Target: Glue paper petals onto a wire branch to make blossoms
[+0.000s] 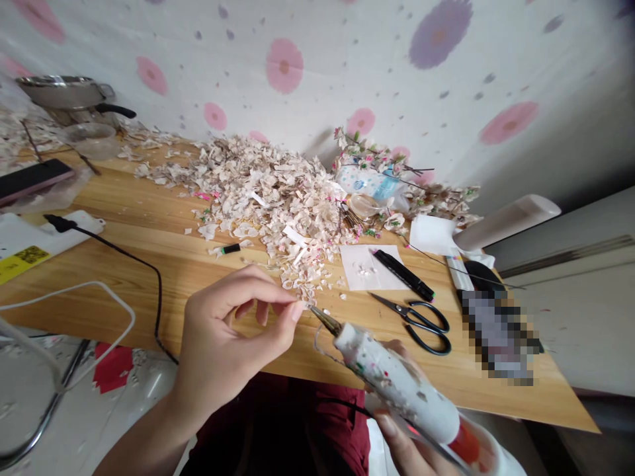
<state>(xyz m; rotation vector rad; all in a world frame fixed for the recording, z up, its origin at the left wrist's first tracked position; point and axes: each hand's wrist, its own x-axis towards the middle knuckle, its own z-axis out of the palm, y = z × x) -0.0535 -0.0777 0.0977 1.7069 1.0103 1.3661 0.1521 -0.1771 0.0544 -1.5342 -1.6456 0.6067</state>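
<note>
My left hand (pixel 238 324) is closed in a pinch, thumb against forefinger. A tiny pale piece seems to sit at its fingertips, too small to name. My right hand (pixel 404 439) is wrapped round a white hot glue gun (pixel 397 377), its body speckled with stuck bits and dried glue. The metal nozzle (pixel 325 320) points up and left, its tip right by my left fingertips. A thin strand of glue loops below the nozzle. Just beyond my hands, a heap of cream fabric-like petals (pixel 278 192) covers the middle of the wooden table (pixel 133 218).
Black-handled scissors (pixel 417 320) and a black marker (pixel 404 274) lie to the right, the marker partly on white paper (pixel 352 274). Flowering artificial branches (pixel 377 158) lie behind. A black cable (pixel 156 291) crosses the left side from a power strip (pixel 49 238). A steel pot (pixel 64 99) stands far left.
</note>
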